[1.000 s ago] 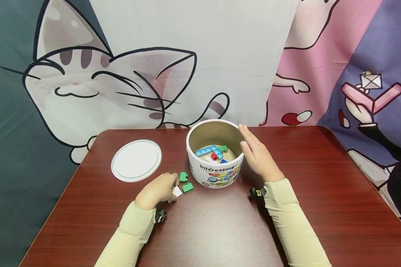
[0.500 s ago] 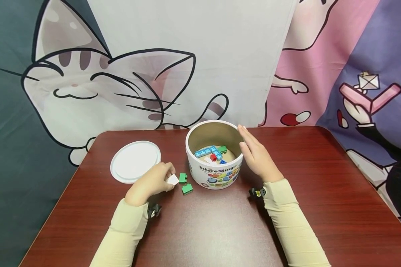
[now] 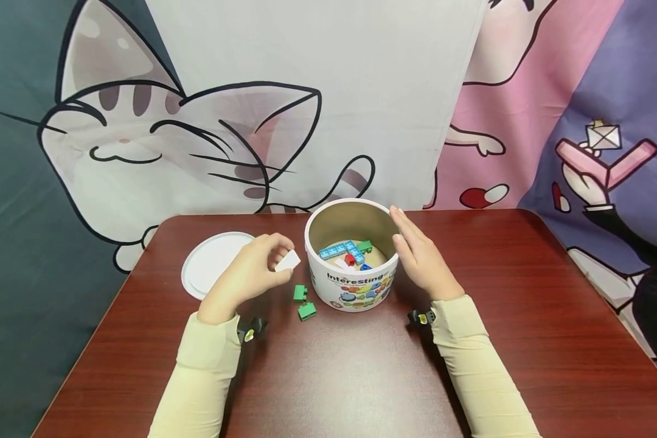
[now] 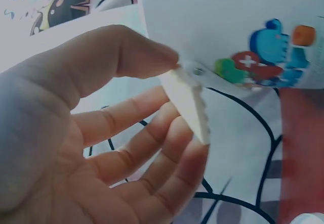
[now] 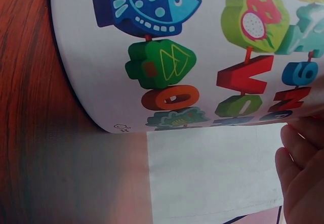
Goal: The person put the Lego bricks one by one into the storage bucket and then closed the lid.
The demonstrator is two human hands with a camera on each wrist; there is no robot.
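My left hand (image 3: pixel 254 267) pinches a white toy brick (image 3: pixel 288 261) between thumb and fingers, raised just left of the round white tub (image 3: pixel 356 298). In the left wrist view the white brick (image 4: pixel 190 100) shows small studs along one edge. Straight fingers of my right hand (image 3: pixel 424 258) rest against the tub's right side near the rim; in the right wrist view its fingertips lie at the printed wall (image 5: pixel 101 72). Inside the tub are light blue bricks (image 3: pixel 342 247), a green brick (image 3: pixel 364 246), a red brick (image 3: pixel 350 260), and blue and white pieces.
Two green bricks (image 3: pixel 306 311) lie on the brown table (image 3: pixel 350 377) in front of the tub's left side. A round white lid (image 3: pixel 210 267) lies farther left, partly covered by my left hand. A printed cloth backdrop (image 3: pixel 394 91) stands behind the table.
My left hand has lifted the white brick from the table beside the green bricks and carried it up and away, level with the tub's upper part. The right hand stays in place.
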